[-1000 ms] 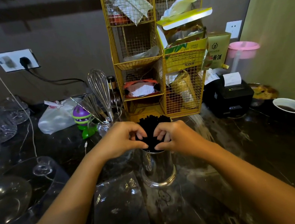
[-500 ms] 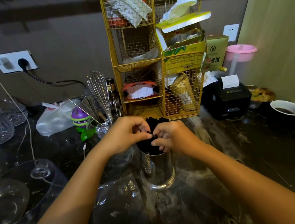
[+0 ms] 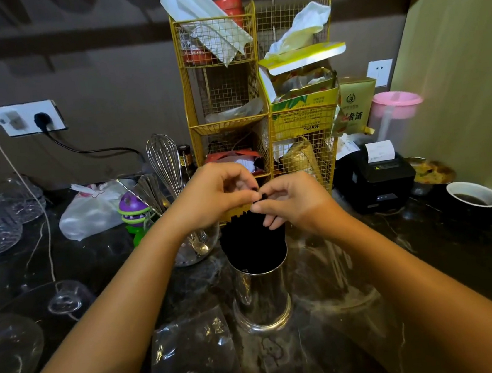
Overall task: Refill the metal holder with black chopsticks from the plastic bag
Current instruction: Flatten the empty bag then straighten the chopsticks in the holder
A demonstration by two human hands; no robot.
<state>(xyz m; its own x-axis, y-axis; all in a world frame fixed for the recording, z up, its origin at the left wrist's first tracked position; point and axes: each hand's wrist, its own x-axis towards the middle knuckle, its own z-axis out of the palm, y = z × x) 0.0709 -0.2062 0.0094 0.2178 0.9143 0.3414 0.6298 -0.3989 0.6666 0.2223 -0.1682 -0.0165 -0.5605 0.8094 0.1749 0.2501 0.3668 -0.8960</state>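
You had the metal holder point(image 3: 261, 301) standing upright on the dark desk point(image 3: 432, 272), just in front of the yellow wire rack point(image 3: 261, 117), with the black chopsticks point(image 3: 252, 240) packed in it and their ends fanned above its rim. To do this step well, you needed to keep the bundle bunched and vertical, easing stray sticks down level with the rest and not pressing sideways, since a full holder could tip, I judged.

Above the holder, your left hand point(image 3: 213, 196) was curled nearly closed, thumb and forefinger pinched on what looked like a dark chopstick tip. Your right hand point(image 3: 295, 202) met it there, its thumb and forefinger closed on the same small dark end and its lower fingers point(image 3: 273, 221) resting against the tops of the bundle. A clear plastic bag point(image 3: 193, 355) lay flat on the desk just left of the holder's base; whether any sticks remained in it, I could not tell.
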